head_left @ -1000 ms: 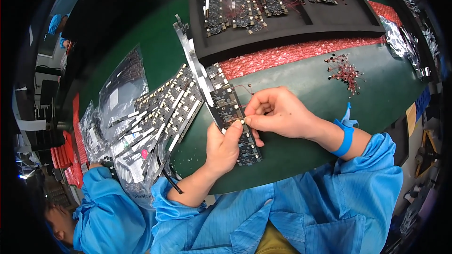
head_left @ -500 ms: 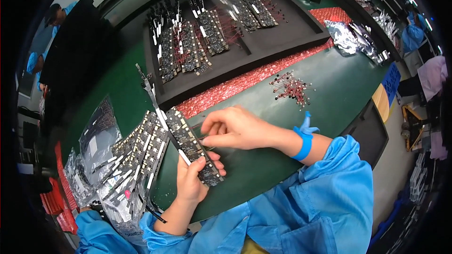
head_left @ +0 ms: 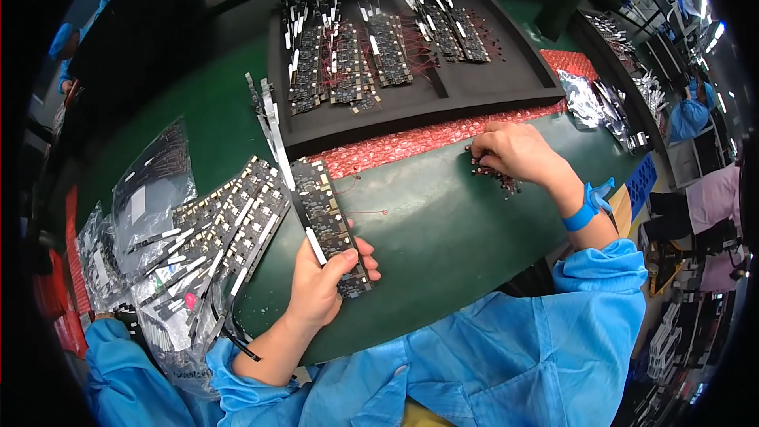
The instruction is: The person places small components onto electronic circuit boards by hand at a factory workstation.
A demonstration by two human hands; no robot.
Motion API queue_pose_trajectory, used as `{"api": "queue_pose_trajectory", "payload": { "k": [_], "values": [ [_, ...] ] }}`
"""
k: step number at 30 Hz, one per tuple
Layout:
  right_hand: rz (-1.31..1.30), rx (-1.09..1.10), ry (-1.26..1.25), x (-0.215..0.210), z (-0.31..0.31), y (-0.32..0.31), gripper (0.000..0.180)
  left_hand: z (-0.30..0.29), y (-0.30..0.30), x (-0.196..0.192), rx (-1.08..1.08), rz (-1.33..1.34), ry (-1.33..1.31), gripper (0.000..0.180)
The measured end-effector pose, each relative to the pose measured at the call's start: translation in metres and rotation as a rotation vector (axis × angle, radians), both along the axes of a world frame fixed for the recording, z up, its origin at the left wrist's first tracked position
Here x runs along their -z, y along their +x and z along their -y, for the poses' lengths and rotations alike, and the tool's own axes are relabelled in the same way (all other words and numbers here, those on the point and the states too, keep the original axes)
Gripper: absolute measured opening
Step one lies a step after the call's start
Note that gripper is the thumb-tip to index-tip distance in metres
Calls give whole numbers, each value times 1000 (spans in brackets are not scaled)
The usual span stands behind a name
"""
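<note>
Board: long black circuit board with pale components (head_left: pixel 320 196), clamped in my left hand (head_left: pixel 318 289), thumb across its face near the lower end, fingertips showing past its right edge.
Long axis: steep, far end up and slightly left.
Wires: two thin red wires with small round tips (head_left: pixel 385 212) at the board's right side, over the dark green table (head_left: pixel 427 261).
Heap: small red-wired parts with dark round heads (head_left: pixel 506 184), up and right of the board, well apart; my right hand (head_left: pixel 510 156) is nearer, just above it.
Right grip: fingers curled downward, wrist bent; I cannot tell whether the tips are together on a part.
Leftward: fanned stack of black circuit boards (head_left: pixel 251 217), just beside the board.
Beyond: black foam tray (head_left: pixel 506 83) bearing more boards.
</note>
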State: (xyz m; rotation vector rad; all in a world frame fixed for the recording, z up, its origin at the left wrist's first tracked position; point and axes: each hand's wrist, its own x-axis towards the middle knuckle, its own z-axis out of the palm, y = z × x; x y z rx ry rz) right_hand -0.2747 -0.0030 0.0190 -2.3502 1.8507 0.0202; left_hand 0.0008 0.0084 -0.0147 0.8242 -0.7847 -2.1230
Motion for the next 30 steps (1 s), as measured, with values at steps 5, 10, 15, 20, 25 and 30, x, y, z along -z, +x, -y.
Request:
{"api": "queue_pose_trajectory", "payload": {
  "k": [5,10,15,20,25,30],
  "values": [
    [93,52,-19,4,1,-4,9,-1,0,-1,25,6,-4,29],
    [889,474,-36,20,-8,-20,8,-2,-1,0,37,9,-14,28],
    [1243,605,-56,23,-18,-24,8,-2,0,1,43,8,-22,27],
    [1169,525,-200,20,-18,-15,7,0,-2,1,23,26,-29,30],
    [1638,324,-41,0,-14,65,7,1,3,2,-5,-59,-14,29],
    [1596,121,47,1,-6,127,9,6,6,0,-66,-121,35,24]
  ]
}}
